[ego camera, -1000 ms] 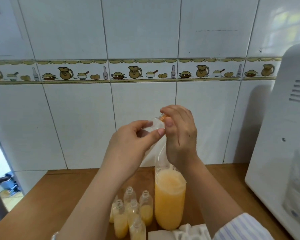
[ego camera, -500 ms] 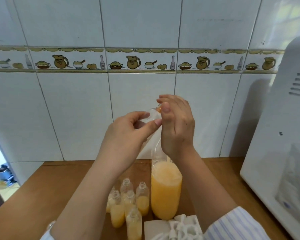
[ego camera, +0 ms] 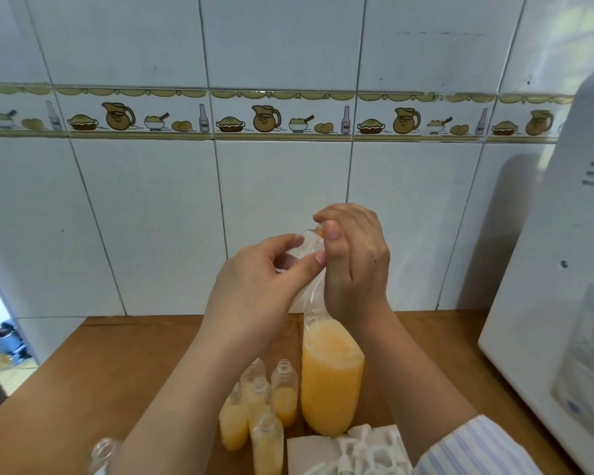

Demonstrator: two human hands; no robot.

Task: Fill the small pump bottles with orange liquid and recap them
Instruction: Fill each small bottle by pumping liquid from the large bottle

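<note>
- The white pump caps (ego camera: 360, 450) are being cut off by the bottom edge.
- The small bottles (ego camera: 259, 406) are standing uncapped beside the orange-liquid bag (ego camera: 331, 375).
- Your left hand (ego camera: 254, 286) and right hand (ego camera: 355, 265) are pinching the bag's clear neck, raised above the table (ego camera: 134, 354).

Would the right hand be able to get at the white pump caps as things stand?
Probably not straight away: the right hand pinches the top of the bag of orange liquid. The white pump caps lie uncovered just below that forearm, so reach looks free once it lets go.
</note>
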